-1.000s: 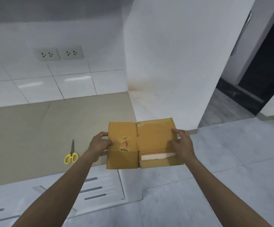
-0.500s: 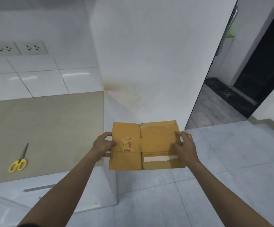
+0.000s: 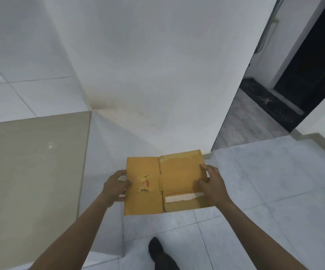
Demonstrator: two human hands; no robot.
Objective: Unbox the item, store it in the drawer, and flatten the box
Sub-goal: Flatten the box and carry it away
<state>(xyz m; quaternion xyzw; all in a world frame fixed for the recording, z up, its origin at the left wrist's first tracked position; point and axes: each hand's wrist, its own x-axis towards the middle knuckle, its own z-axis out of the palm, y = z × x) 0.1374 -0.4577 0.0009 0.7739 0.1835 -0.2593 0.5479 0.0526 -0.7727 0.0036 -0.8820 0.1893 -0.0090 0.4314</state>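
Standing over pale floor tiles (image 3: 264, 221), I have a white wall (image 3: 157, 65) filling the view from ten to one o'clock, a beige countertop (image 3: 31, 162) off at nine o'clock, and a dark doorway (image 3: 313, 55) at two o'clock. My shoe (image 3: 157, 252) shows at six o'clock, below my forearms.

Between my hands, just below the middle of the view, is the cardboard box (image 3: 177, 178). It lies collapsed into a flat sheet of panels, broad face up toward me, with creases dividing it into four sections. I carry it level and away from my body, I judge, so the panels stay pressed flat instead of springing back into shape.

My left hand (image 3: 116, 187) is at the sheet's nine o'clock edge, curled closed around it, thumb on top and fingers underneath, out of sight. My right hand (image 3: 212, 184) pinches the three o'clock edge, thumb and fingers spread on the upper face. Holding both opposite edges keeps the sheet from folding at the middle crease.

Smaller marks: a strip of white tape residue (image 3: 183, 197) on the near right panel, and a torn patch with a reddish spot (image 3: 144, 184) on the left panel beside my thumb.

No unboxed item or drawer is in view. The flattening looks done, so what remains is probably setting the sheet down somewhere.
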